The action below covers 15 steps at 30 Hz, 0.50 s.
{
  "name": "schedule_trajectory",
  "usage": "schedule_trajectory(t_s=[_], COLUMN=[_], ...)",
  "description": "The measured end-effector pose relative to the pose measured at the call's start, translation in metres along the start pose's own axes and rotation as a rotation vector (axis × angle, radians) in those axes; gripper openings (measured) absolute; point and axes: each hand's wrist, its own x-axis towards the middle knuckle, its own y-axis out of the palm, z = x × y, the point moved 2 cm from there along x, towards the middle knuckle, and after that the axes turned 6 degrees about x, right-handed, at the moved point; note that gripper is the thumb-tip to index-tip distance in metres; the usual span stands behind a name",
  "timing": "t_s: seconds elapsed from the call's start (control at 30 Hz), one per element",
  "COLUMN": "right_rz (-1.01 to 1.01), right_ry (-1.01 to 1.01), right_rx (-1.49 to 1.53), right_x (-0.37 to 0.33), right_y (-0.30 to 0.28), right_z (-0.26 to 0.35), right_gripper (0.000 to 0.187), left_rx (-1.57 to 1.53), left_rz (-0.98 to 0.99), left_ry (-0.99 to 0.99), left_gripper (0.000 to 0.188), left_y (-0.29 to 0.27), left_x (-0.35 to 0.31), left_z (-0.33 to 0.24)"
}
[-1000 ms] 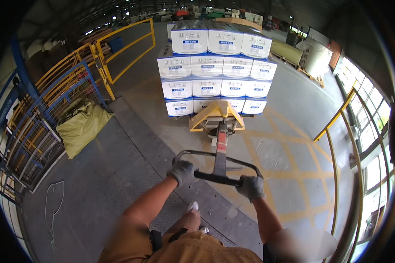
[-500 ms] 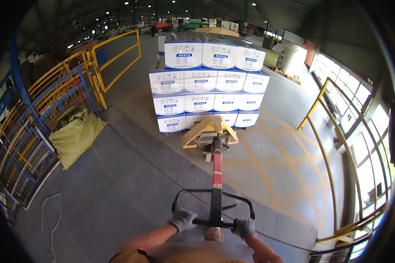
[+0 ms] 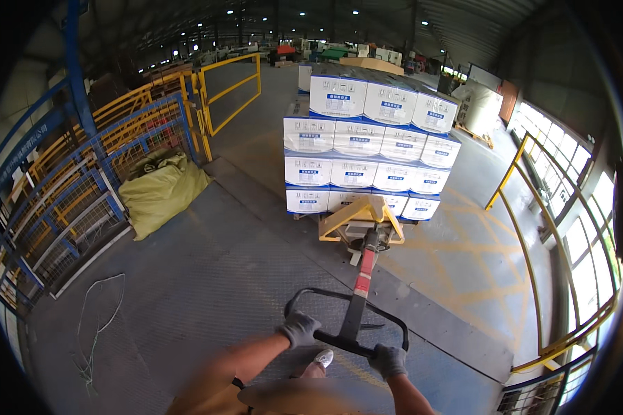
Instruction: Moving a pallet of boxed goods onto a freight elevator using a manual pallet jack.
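Both my hands, in grey work gloves, grip the black loop handle point(image 3: 353, 344) of a yellow pallet jack point(image 3: 363, 216). My left hand point(image 3: 300, 328) is closed on the handle's left corner, and my right hand point(image 3: 389, 360) is closed on its right side. From the handle a bar with red bands point(image 3: 365, 271) runs up and away to the jack's yellow frame. Beyond that frame stands a stack of white boxes point(image 3: 353, 137) with blue edges, several layers high. The pallet under the boxes is mostly hidden. One of my shoes point(image 3: 323, 357) shows below the handle.
On the left, a yellow-green sack point(image 3: 160, 194) leans by blue mesh fencing point(image 3: 83, 214) and an open yellow gate point(image 3: 232, 97). A loose strap point(image 3: 98, 332) lies on the floor. Yellow railings point(image 3: 533, 242) line the right, and a floor seam point(image 3: 304, 259) crosses diagonally.
The boxes, jack and fencing have shifted rightward in the view. The jack's handle now slants more, its near end toward the left. Both hands keep their hold, and my shoe has come into sight.
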Motion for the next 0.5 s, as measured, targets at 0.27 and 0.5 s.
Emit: schedule_trajectory(t_s=[0.27, 0.5], right_rz=[0.034, -0.015], right_ry=[-0.067, -0.123], right_rx=[-0.009, 0.021], right_x=[-0.067, -0.13], right_y=[-0.026, -0.072], right_z=[-0.12, -0.201], right_gripper=[0.026, 0.026], left_rx=[0.03, 0.016], left_rz=[0.027, -0.024], left_ry=[-0.09, -0.118], left_gripper=[0.025, 0.022], left_y=[-0.001, -0.02], left_x=[-0.002, -0.003], left_z=[-0.151, -0.258])
